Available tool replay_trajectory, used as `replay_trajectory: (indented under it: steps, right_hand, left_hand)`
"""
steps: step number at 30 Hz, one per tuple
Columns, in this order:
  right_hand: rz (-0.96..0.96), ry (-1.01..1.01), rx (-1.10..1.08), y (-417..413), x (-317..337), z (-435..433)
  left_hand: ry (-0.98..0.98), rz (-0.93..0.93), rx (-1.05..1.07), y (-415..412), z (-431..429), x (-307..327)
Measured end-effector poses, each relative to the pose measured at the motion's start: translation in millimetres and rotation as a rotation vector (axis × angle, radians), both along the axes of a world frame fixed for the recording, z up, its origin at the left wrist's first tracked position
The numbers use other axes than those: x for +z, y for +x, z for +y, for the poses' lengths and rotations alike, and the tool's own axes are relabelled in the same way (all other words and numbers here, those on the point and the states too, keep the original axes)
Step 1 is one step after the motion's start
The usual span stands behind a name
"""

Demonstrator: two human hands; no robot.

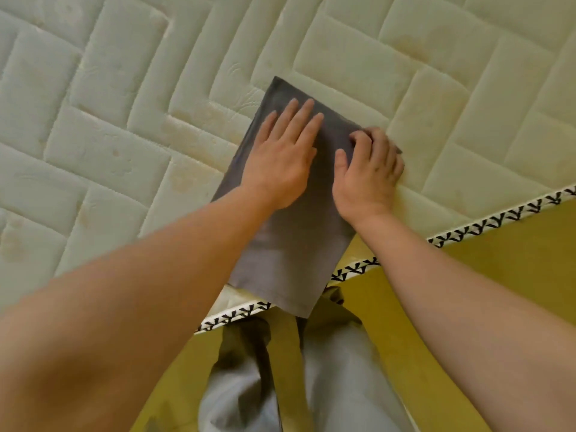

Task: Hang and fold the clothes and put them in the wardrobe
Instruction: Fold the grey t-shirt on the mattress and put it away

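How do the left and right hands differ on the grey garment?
1. The left hand lies flat with straight fingers. The right hand has its fingers curled and seems to pinch the cloth.
2. The left hand rests wholly on the grey garment. The right hand sits at the garment's right edge, partly over the mattress.

Shared: both are palm down and touch the garment.

We noted a single head-worn view. It faced steeply downward, close over the edge of the mattress (109,135).
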State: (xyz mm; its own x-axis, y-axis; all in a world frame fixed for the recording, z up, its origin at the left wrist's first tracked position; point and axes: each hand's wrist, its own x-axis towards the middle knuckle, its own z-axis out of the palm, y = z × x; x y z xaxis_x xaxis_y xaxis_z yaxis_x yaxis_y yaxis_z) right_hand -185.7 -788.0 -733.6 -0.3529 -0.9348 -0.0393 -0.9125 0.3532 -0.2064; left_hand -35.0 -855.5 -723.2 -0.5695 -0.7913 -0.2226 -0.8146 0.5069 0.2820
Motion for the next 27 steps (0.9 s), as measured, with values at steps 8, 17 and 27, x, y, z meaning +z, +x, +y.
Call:
replay_trajectory:
  steps: [8, 17, 27]
  right_hand:
    - [-0.013, 0.173, 0.095, -26, -38, 5]
    - [-0.32, 0.046, -0.145, -87, -12, 10]
    - [-0.799, 0.609, 0.105, -150, 20, -36]
  left_hand:
    - [0.004, -0.154, -0.115, 1, -56, -52]
    - [-0.096, -0.133, -0.09, -21, -77, -20]
    - [-0.011, -0.443, -0.324, -61, -126, 5]
